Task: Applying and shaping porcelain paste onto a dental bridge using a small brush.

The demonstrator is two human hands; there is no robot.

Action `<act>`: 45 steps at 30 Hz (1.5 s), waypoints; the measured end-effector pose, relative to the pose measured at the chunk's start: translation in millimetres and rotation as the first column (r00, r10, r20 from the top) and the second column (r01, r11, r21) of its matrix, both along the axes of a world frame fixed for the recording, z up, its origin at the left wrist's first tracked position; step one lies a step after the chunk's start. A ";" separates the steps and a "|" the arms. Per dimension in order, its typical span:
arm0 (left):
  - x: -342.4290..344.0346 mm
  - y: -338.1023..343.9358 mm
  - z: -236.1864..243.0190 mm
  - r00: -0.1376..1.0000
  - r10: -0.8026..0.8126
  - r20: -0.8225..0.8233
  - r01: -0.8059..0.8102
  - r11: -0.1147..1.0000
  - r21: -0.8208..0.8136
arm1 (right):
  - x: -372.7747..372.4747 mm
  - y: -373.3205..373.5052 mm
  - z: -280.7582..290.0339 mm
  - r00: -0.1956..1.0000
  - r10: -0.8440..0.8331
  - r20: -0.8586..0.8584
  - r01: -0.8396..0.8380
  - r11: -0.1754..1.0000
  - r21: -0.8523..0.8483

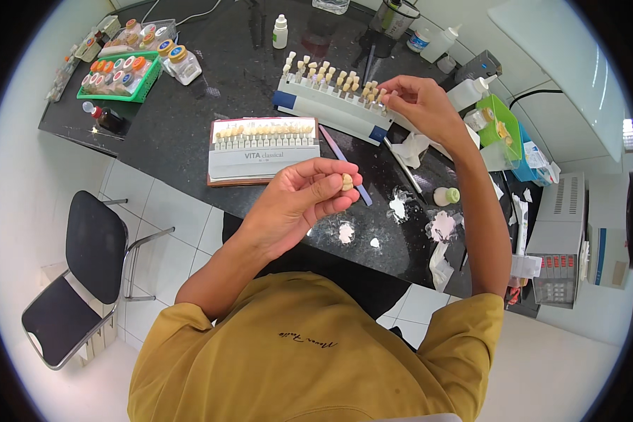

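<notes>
My left hand [306,197] is in the middle of the view, fingertips closed on a small cream tooth-shaped piece [346,182]. My right hand [418,105] reaches to the right end of a long white shade rack [327,112] with blue end caps, its thumb and finger pinched on one of the tooth-coloured tabs [375,94] there. A second, flat shade guide [260,169] with a row of tabs lies on a brown backing left of the rack. A lilac stick [334,144] lies beside it, partly behind my left hand. A metal rod [408,172] lies below the rack.
Dark speckled worktop [155,123] has a green tray of jars [123,74], small bottles [280,32], pinkish and white powder patches [442,226], crumpled tissue [409,153] and green and blue baskets [503,112]. A black chair [91,260] stands at lower left; a grey appliance [555,239] is at right.
</notes>
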State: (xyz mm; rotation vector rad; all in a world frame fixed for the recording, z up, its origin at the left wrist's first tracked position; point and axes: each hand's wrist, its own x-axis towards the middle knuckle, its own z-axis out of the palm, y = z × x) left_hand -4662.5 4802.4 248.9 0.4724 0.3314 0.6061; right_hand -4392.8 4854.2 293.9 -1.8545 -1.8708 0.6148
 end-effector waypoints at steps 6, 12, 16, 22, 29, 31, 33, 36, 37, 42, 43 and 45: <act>-6.4 2.2 -1.0 1.000 0.016 0.014 -0.016 1.000 0.004 | -1.6 6.6 -1.5 0.992 0.059 -0.111 -0.078 0.981 -0.180; -5.2 3.3 -2.8 1.000 0.012 0.012 -0.012 1.000 -0.005 | -1.6 9.3 -8.7 0.998 0.050 -0.044 -0.056 0.989 -0.137; -4.8 2.0 -1.7 1.000 0.010 0.024 -0.010 1.000 0.008 | -4.4 5.9 -2.9 0.998 0.059 -0.026 -0.061 0.995 -0.082; -5.2 2.5 -5.0 0.999 0.010 0.038 -0.010 1.000 0.002 | -6.7 8.3 -3.0 0.996 0.063 -0.057 -0.070 0.991 -0.115; -6.2 0.7 -5.5 0.999 0.019 0.034 -0.020 0.999 0.037 | -9.5 6.0 -1.3 0.998 0.056 0.032 -0.054 0.996 -0.071; -8.2 1.3 -2.1 0.994 0.085 -0.065 -0.073 0.983 0.171 | -11.9 6.2 1.5 0.996 0.072 0.060 -0.068 0.996 -0.061; -12.3 6.0 0.9 0.992 0.103 -0.075 -0.083 0.971 0.223 | -15.1 5.7 5.8 0.992 0.088 0.088 -0.083 0.995 -0.051; -17.4 13.9 3.5 0.988 0.136 -0.077 -0.109 0.953 0.284 | -18.4 6.0 9.3 0.992 0.072 0.100 -0.066 0.996 -0.067; -17.8 15.3 4.3 0.987 0.145 -0.068 -0.120 0.949 0.292 | -16.3 6.6 6.8 0.995 0.085 0.051 -0.081 0.994 -0.071; -13.7 14.1 2.1 0.990 0.130 -0.051 -0.115 0.969 0.219 | -15.4 6.7 5.0 0.999 0.049 0.011 -0.048 0.995 -0.088; -9.9 12.4 1.7 0.991 0.121 -0.050 -0.108 0.972 0.209 | -11.6 5.9 2.2 0.998 0.060 -0.030 -0.063 0.995 -0.078; -8.0 11.0 2.2 0.991 0.123 -0.060 -0.108 0.971 0.213 | -4.0 6.0 -4.6 0.993 0.086 -0.085 -0.091 0.994 -0.062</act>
